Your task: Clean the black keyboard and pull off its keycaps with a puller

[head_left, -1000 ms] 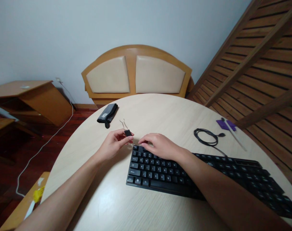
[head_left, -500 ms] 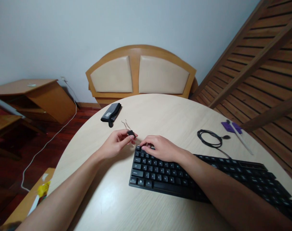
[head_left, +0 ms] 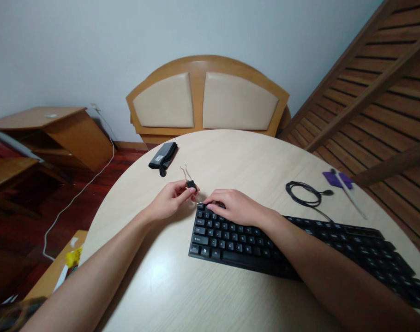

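Observation:
A wire keycap puller [head_left: 191, 185] with a small black grip is pinched between the thumb and fingers of my left hand [head_left: 170, 200]. Two thin wire prongs stick up from its far side, and faint wire shows below it, toward the top-left corner of the black keyboard [head_left: 244, 246]. My right hand [head_left: 236, 210] lies over that corner, thumb and index finger close together by the corner key. A small shiny bit shows at its fingertips; whether they grip it or the key I cannot tell. My right forearm covers part of the keyboard.
A folded dark grey pouch [head_left: 164, 156] lies at the table's back left. The coiled black cable [head_left: 305, 203] and a purple item [head_left: 338, 179] with a pale stick-like brush [head_left: 350, 196] across it are at the right. A padded chair back [head_left: 198, 99] stands behind the round table [head_left: 154, 295].
The view has shifted slightly, so everything sits a little higher and further right in the picture. Both hands keep nearly the same pose, with the puller still in the left.

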### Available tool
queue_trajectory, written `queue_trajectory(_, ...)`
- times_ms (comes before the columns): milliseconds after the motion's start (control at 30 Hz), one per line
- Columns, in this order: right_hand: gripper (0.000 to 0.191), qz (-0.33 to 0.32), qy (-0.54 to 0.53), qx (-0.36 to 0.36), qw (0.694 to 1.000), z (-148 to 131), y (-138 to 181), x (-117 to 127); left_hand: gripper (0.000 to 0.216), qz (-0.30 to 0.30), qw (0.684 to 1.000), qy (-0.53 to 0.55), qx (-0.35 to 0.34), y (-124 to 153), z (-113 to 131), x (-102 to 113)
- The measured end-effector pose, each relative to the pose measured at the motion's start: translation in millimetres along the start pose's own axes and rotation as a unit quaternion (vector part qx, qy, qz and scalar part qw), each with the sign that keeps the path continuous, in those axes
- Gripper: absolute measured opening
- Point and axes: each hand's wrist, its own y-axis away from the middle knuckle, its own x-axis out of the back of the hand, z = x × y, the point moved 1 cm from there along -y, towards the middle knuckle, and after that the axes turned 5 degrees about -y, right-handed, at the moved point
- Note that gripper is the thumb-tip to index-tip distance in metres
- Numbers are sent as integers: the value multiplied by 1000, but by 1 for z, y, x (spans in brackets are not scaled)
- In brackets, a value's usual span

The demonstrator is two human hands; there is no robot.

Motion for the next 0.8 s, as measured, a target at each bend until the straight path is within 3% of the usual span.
queue_trajectory(433, 26, -4, 1, 26, 1000, 1, 2, 2, 35, -23, 1000, -17, -2, 3, -2, 6)
queue_trajectory(800, 28, -12, 5, 30, 999, 1, 1, 2, 37, -7, 1000, -18, 1, 6, -2, 3)
